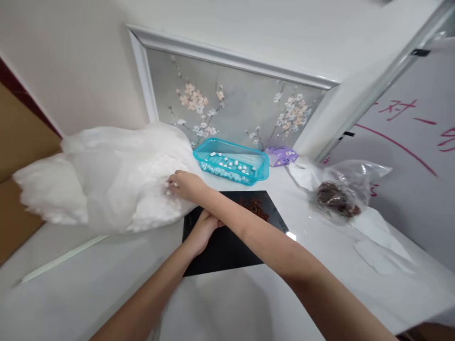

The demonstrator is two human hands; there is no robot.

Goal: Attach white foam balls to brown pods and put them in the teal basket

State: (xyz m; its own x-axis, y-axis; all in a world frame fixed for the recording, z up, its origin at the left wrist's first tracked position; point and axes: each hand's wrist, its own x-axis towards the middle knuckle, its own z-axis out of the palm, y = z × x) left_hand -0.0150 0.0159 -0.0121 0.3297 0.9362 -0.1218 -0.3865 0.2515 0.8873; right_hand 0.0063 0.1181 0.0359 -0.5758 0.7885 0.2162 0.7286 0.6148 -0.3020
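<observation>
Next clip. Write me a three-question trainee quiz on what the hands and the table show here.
1. True or false: the right hand rests on the big white bag.
2. What lies inside the blue tray? A) dark dried pieces B) small white beads C) nothing
3. Which hand lies on the black sheet?

Key
1. True; its fingers reach into the bag's side, crossing over the other arm.
2. B; the dark pieces sit on the black sheet and in the clear bag.
3. The left hand.

The whiteboard [419,156] at right carries red handwritten characters. The characters "对一" are legible near its upper part; the remaining strokes are cut off at the frame edge.
</observation>
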